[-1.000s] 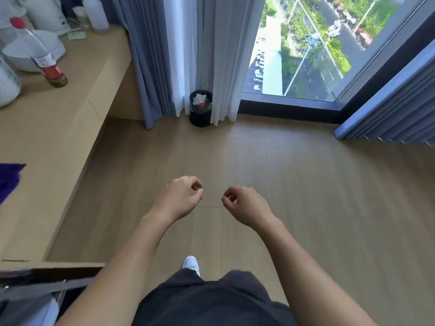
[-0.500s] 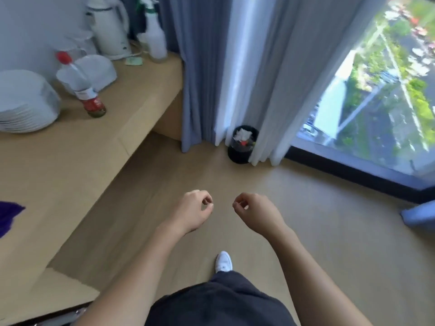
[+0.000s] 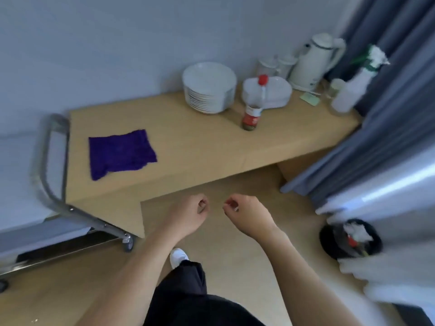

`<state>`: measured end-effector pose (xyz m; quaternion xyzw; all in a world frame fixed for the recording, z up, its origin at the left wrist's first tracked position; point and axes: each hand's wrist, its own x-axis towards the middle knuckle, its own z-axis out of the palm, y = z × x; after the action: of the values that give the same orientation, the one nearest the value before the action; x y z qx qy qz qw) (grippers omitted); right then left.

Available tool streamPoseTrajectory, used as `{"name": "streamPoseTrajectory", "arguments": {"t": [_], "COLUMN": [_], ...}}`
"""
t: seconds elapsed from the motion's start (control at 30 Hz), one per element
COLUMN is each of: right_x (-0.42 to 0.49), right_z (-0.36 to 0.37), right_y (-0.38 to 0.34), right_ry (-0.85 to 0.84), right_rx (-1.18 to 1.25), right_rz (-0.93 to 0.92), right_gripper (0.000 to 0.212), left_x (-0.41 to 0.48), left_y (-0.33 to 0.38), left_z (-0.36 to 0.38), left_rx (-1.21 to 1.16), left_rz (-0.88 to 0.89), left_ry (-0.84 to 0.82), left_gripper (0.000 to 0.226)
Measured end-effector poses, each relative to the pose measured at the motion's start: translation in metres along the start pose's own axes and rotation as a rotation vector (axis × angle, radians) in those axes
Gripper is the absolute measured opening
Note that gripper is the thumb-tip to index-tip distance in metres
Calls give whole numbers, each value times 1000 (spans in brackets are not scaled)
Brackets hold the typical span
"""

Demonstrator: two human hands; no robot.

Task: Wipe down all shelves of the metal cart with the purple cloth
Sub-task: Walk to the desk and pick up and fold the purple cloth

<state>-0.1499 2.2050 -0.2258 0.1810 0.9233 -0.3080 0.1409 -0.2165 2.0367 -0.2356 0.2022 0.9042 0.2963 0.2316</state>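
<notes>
Light wooden counter point(image 3: 200, 147): runs ahead of both hands and off to their left. Its front edge is just beyond the knuckles.

Grey tubular metal cart point(image 3: 46, 161): well to the left of the hands, against the counter's left end. A bent handle tube, a slanted rail and a caster show. The shelves are blurred and mostly cut off by the frame edge.

Flat purple cloth point(image 3: 120, 155): lies on the counter top, ahead of and to the left of both hands, apart from them and between them and the cart handle.

Cloth, look: spread out in a single layer, roughly rectangular, with soft wavy edges and one corner trailing toward the near left. Its longer side runs left to right along the counter.

Left hand point(image 3: 188, 214): fingers loosely curled, holding nothing. It is the nearer hand to the cloth.

Right hand point(image 3: 247, 214): fingers loosely curled too, with nothing in it. It hangs just beside the left hand and farther from the cloth.

Coming move, as a judgement: a reach forward and leftward over the counter edge. The left hand is best placed to pick up the cloth.
</notes>
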Motion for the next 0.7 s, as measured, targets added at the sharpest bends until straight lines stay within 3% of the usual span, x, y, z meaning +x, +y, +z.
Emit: {"name": "streamPoseTrajectory", "arguments": {"t": [0.37,0.7], "right_x": [135,230], "right_z": [7,37], "right_y": [-122,-219], "right_ry": [-68,-238], "right_rx": [-49,-146], "right_rz": [-206,-547], "right_gripper": [21,32], "left_x": [71,66], "left_y": [-98,-160], "left_z": [-125,-162], "left_rx": [45,22], "left_rz": [-189,-453], "left_ry": [252,413], "left_gripper": [11,15]}}
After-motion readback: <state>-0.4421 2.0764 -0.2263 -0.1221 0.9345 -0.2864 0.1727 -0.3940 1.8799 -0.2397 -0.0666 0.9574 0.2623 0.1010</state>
